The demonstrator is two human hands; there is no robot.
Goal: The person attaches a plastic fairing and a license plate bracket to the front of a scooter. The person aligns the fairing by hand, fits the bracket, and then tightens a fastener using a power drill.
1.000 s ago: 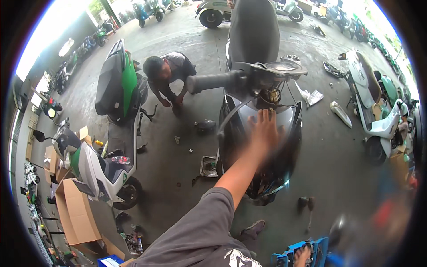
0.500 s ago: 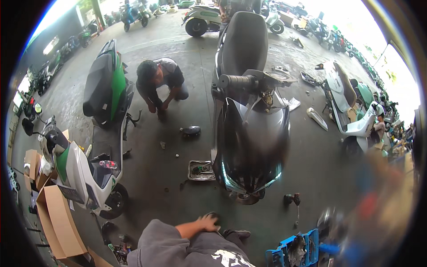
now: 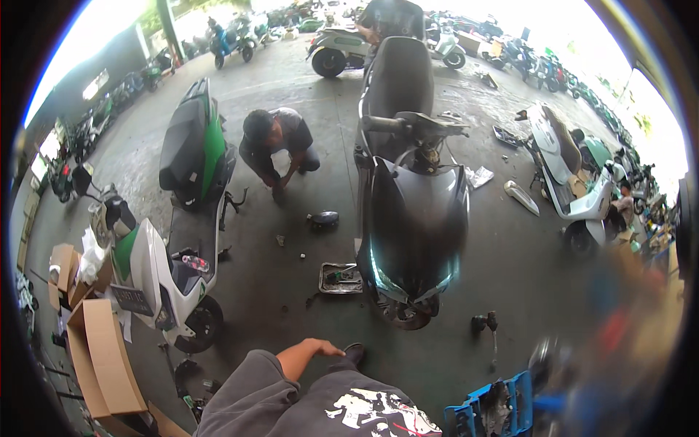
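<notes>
My left hand (image 3: 320,348) is low in the middle of the view, at the end of a dark grey sleeve. It lies by my leg, above a dark shoe (image 3: 354,352). The fingers look stretched out, with nothing seen in them. My right hand is out of the picture. Straight ahead stands a dark scooter (image 3: 416,218), its front toward me and its front lights lit. Both of its handlebar grips are apart from my hands.
A white-and-green scooter (image 3: 191,175) stands left, near open cardboard boxes (image 3: 109,357). A person (image 3: 280,146) crouches between the scooters. On the floor lie a metal tray (image 3: 341,292), a dark tool (image 3: 483,325) and a blue crate (image 3: 473,411). The lower right is blurred.
The whole view has shifted, so the scooters and the crouching person appear a little farther right or lower. My left hand shows slightly farther left, its fingers less spread.
</notes>
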